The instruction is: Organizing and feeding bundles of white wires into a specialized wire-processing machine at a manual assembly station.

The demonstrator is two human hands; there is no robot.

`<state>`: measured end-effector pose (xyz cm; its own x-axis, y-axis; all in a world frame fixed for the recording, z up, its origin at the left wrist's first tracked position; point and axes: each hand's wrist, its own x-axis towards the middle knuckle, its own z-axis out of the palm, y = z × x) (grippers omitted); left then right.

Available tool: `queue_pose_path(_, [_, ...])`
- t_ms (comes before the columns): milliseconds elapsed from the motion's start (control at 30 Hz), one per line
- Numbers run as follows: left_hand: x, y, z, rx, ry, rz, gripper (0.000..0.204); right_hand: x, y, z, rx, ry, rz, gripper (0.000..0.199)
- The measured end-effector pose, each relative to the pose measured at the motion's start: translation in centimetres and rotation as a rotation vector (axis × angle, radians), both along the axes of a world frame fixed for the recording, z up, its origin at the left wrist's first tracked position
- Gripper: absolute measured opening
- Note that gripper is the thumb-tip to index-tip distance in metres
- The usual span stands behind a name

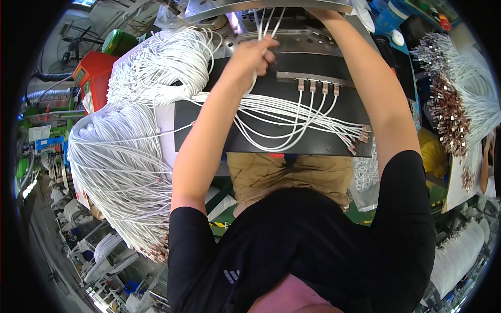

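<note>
A few wht cables (269,22) run from L hand (251,58), fingers clamped on them, up toward a metal plate (219,9); R hand (315,11) is partly hidden at that plate, can't tell if its fingers are apart or together. Nearer, 4 plugs (312,86) line a metal bar (292,76) on the blk bench (185,113), w/ wht coils (156,65) to the L.

The left hand (255,58) seems slightly blurred; bright light covers the black tabletop (323,61) around its grip, violet glare (234,22) lies beyond, far-out edges bend into black.
</note>
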<state>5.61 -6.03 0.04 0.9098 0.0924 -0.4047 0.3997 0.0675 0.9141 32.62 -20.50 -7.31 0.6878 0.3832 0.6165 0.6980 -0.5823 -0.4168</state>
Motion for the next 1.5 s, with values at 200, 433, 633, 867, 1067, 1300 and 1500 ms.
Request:
queue_pose_path(200, [-7.1,6.2,8.1,0.334,-0.611,0.095,0.041,-4.5,-1.5,3.4,0.233,-0.304,-0.115,0.032])
queue_pose_path(433, [-11.0,23.4,3.5,1.664,0.16,0.342,0.042,-16.1,-5.8,3.9,-0.074,0.182,0.081,0.033])
queue_pose_path(633, [-11.6,-6.1,-2.2,1.008,-0.954,-0.252,0.02,-21.6,-12.3,5.6,-0.356,0.141,-0.002,0.024])
queue_pose_path(867, [-10.7,-9.3,-4.4,1.2,-1.025,-0.263,0.021,-24.1,-15.9,4.4,-0.359,0.461,0.234,0.022])
queue_pose_path(1067, [-9.5,-7.6,-4.0,1.275,-0.843,-0.236,0.019,-19.2,-11.4,2.9,-0.032,0.216,0.255,0.028])
queue_pose_path(1300, [1.9,-4.7,-2.9,1.38,-1.065,-0.029,0.027,2.5,-4.5,-4.6,-0.078,-0.187,-0.009,0.025])
queue_pose_path(1500, [4.9,-2.5,-2.0,1.358,-0.591,-0.156,0.019,2.2,-0.5,-1.6,0.231,0.317,0.187,0.026])
